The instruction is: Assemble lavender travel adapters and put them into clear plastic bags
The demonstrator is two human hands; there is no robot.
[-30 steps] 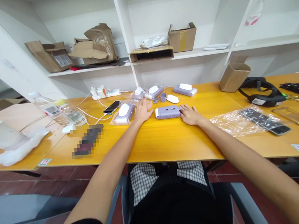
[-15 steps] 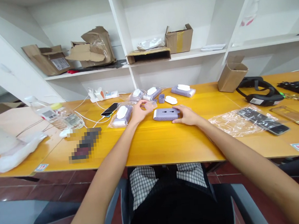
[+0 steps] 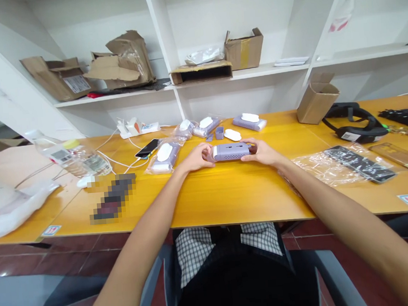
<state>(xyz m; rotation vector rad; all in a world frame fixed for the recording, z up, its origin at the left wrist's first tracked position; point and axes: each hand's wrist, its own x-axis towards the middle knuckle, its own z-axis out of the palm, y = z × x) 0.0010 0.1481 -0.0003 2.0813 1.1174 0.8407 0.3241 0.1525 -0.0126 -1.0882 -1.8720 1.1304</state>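
Observation:
A lilac plastic case [image 3: 230, 152] with two dark slots on top and a perforated side is held near the middle of the table. My right hand [image 3: 262, 153] is closed round its right end. At the left end, my left hand [image 3: 200, 157] pinches a translucent cap [image 3: 210, 156] against or very near the case; the contact is partly hidden by the fingers. Just behind lie a small lilac open box [image 3: 220, 132] and a white oval lid [image 3: 232, 134]. A similar lilac case with a white lid [image 3: 250, 122] stands behind to the right.
More bagged lilac cases [image 3: 165, 157] lie left and behind. A phone [image 3: 147, 149] with cables is left, near a power strip [image 3: 131, 127]. A black headset [image 3: 355, 124], a cardboard box [image 3: 318, 99] and a plastic-bagged black item [image 3: 360, 163] are right. Shelves [image 3: 271, 71] rise behind.
My left hand has brought the translucent cap down and right to the left end of the case. The case has shifted slightly right and back, with my right hand on it.

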